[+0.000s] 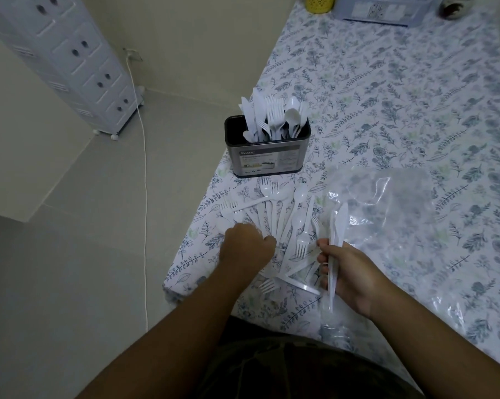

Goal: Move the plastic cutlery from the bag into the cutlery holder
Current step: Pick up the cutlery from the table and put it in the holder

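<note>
Lying fanned out on the floral tablecloth [386, 90] just in front of the cutlery holder [267, 152], the loose pile of white forks and spoons [274, 217] is sitting close to the table's left edge, and that is where trouble seems likeliest: a sweeping grab could be nudging a fork over the side, since the pieces are overlapping and sliding easily on the slick cloth. The left hand [248, 249], to the front-left of the holder, is pressing down knuckles-up on the near part of the pile with fingers curled under; whether it is actually pinching a piece cannot be told. To the front-right of the holder, the right hand [349, 272] is gripping a small bundle of knives [337, 234], blades pointing up and away, wrist turned palm inward. The bundle is looking loose, so a piece may be slipping out during the lift. Right of the holder, the clear bag [392, 203] is lying flattened and apparently emptied.
</note>
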Motion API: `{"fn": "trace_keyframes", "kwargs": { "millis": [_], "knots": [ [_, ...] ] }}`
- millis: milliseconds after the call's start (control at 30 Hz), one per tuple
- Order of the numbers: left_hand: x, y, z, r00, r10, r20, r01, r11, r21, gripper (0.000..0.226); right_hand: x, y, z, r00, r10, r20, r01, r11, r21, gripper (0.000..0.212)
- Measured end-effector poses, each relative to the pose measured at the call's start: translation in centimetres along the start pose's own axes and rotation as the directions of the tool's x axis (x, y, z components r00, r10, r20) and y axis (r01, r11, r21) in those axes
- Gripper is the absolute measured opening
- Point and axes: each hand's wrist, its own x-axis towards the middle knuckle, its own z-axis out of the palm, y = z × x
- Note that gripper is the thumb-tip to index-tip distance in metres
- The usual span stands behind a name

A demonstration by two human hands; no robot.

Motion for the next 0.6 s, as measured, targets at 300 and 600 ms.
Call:
{"fn": "trace_keyframes", "kwargs": {
  "millis": [300, 600],
  "knots": [
    [-5.5, 3.9, 0.4, 0.926, 0.372, 0.066, -0.341, 0.898, -0.279, 0.033, -0.1, 0.4, 1.9, 0.985, 0.090, 0.145, -0.092, 0.996, 0.004, 0.029],
    [2.4, 0.3, 0.0, 0.995, -0.092, -0.028, 0.092, 0.995, 0.025, 0.043, -0.7, 0.5, 0.6, 1.000, 0.018, -0.016, -0.018, 0.999, -0.034, 0.028]
  ]
}}
